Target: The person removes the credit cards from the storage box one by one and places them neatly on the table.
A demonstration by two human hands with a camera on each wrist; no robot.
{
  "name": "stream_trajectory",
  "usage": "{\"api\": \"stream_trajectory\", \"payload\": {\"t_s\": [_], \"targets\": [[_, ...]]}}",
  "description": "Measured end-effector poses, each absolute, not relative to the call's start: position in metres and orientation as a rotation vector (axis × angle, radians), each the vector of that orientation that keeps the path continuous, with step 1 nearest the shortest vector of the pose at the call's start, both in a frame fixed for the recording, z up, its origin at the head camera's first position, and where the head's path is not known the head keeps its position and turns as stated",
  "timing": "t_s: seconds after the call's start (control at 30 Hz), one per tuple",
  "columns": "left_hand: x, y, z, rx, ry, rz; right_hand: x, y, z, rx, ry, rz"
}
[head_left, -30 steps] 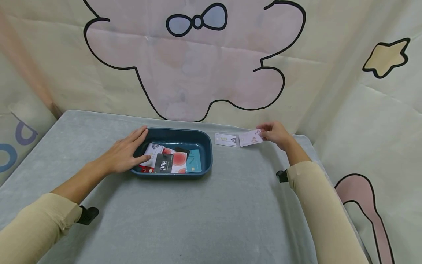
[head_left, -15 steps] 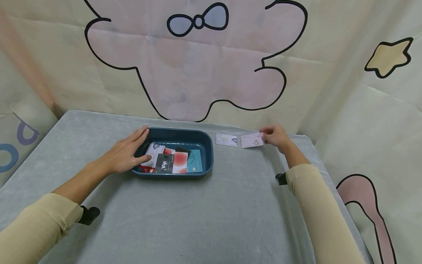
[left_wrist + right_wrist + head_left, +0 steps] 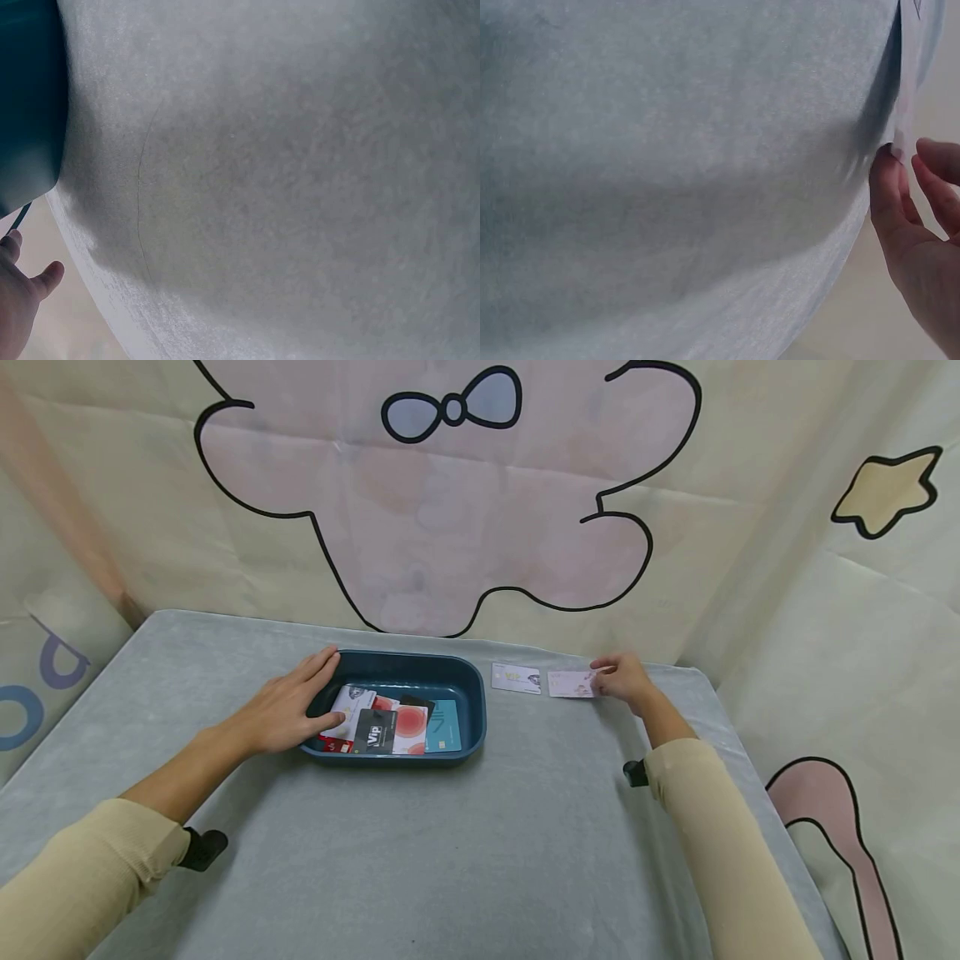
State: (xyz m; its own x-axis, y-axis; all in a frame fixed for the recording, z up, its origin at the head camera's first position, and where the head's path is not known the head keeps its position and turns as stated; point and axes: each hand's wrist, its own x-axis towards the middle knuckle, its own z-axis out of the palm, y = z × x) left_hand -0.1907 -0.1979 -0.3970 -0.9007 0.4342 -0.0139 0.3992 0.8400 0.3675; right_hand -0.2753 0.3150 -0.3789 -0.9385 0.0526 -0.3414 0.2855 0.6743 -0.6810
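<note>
My right hand [image 3: 624, 678] has its fingertips [image 3: 886, 161] about the right short end of the pink-and-white card [image 3: 570, 685], one tip touching it, another seeming slightly off; whether that makes a real pinch I cannot tell. The card is on the grey cloth [image 3: 450, 860], just right of the VIP card [image 3: 516, 677] and apart from it. For so thin a piece, I judge, it pays to work from this one short end with a light touch, keep the card level so its corner does not dig into the nap, and part my fingers straight away from it, so it neither skids nor rides over its neighbour.

Farther out, my left hand [image 3: 277, 714] lies spread over the left end of the blue tray [image 3: 390, 761], fingers nearly straight, thumb reaching inside above the cards there; a steady, mild weight should do.

The head view shows both loose cards and the tray's contents: a dark Vip card [image 3: 373, 732], a red-circled one [image 3: 410, 727], a teal one [image 3: 443, 727]. Only the right wrist view gives the card nearly edge-on, with a dark band beside it that suggests one edge stands off the cloth. The left wrist view shows the tray's outer wall, but no cards.
</note>
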Motion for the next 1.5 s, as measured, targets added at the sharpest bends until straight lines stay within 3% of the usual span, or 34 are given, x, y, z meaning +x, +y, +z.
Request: {"api": "stream_trajectory", "payload": {"t_s": [0.23,0.5,0.97,1.5], "targets": [[-0.190,-0.197,-0.395,0.662,2.918,0.561,-0.273,0.313,-0.374,0.183,2.602,-1.022],[-0.189,-0.198,-0.395,0.667,2.919,0.561,-0.277,0.294,-0.343,-0.023,2.667,-0.875],[-0.189,-0.199,-0.396,0.671,2.917,0.568,-0.280,0.215,-0.299,-0.386,2.585,-0.919],[-0.189,-0.199,-0.398,0.658,2.918,0.580,-0.267,0.128,-0.299,-0.682,2.398,-0.891]]}}
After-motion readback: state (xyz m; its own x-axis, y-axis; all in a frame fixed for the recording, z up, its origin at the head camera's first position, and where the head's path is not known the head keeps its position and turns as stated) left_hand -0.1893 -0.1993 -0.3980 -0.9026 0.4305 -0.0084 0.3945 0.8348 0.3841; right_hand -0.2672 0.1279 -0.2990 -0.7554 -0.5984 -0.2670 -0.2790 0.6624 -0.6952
